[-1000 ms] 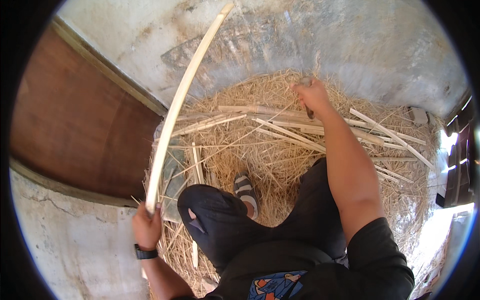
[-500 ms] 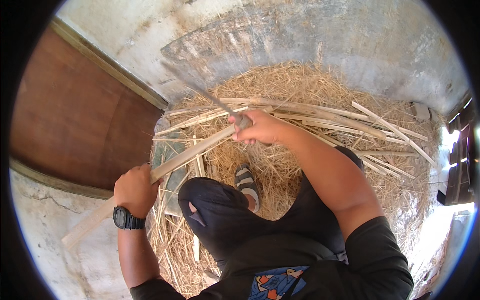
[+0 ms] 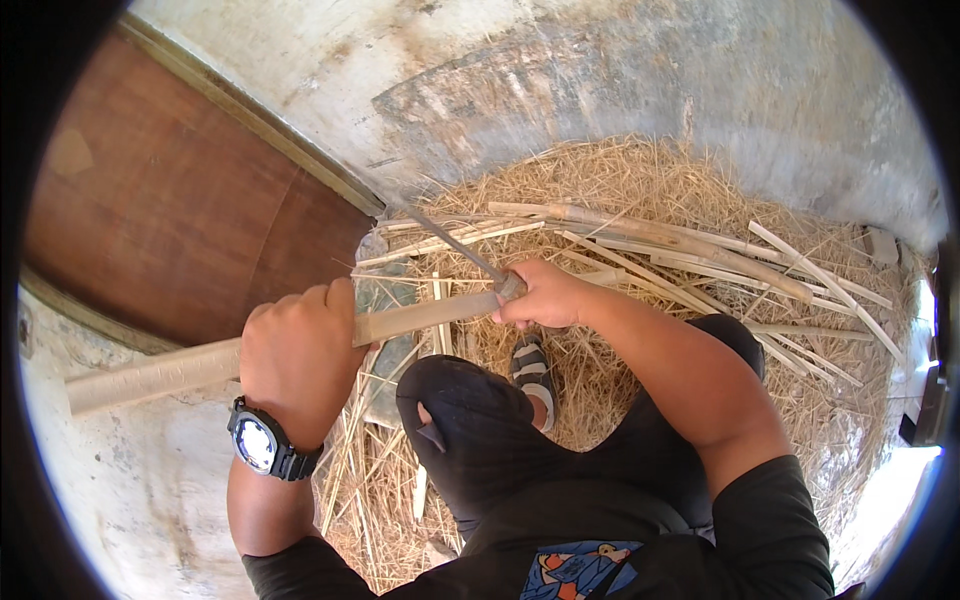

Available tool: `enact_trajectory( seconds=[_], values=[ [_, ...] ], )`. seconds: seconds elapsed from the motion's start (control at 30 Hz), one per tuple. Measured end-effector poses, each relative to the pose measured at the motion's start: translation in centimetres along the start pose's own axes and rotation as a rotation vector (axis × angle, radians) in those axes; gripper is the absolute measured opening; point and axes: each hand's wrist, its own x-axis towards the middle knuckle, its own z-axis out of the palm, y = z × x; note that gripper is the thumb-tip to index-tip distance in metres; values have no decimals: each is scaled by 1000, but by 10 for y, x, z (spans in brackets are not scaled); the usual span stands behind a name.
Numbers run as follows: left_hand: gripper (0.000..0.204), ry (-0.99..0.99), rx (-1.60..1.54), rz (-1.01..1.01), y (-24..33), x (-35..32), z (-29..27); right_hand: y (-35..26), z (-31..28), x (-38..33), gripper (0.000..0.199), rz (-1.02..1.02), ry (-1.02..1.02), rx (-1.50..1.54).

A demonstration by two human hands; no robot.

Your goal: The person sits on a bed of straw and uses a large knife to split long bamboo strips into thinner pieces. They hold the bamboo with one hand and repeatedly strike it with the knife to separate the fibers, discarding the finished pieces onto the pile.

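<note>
From the head camera, my left hand (image 3: 300, 358) grips a long, flat, pale bamboo strip (image 3: 425, 315) that reaches my right hand (image 3: 545, 293), closed around the handle (image 3: 511, 287) of a thin grey blade (image 3: 455, 245). Beyond my black-trousered knees (image 3: 440, 390), cream split-bamboo lengths (image 3: 690, 242) lie across golden straw (image 3: 630, 168) near a brown panel (image 3: 190, 190).

The left grip (image 3: 300, 350) clasps a pale strip (image 3: 160, 377), the right grip (image 3: 550, 292) a knife (image 3: 460, 249), above loose straw (image 3: 590, 385).

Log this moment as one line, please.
left hand: gripping pale strip | right hand: holding bladed tool beside strip, contact unclear | around: straw, loose strips
</note>
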Motion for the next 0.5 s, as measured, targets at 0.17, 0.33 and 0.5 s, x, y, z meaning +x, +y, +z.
enact_trajectory(
  seconds=[0.17,0.33,0.5],
  values=[
    [59,369,10,211,6,-18,-29,0,-4,-11,25,39,31,-71],
    [58,1512,-311,48,-57,-85,8,0,-4,4,27,-22,56,-100],
    [57,1827,-1094,-663,-56,-96,58,0,-1,-4,28,-45,96,1]
  ],
)
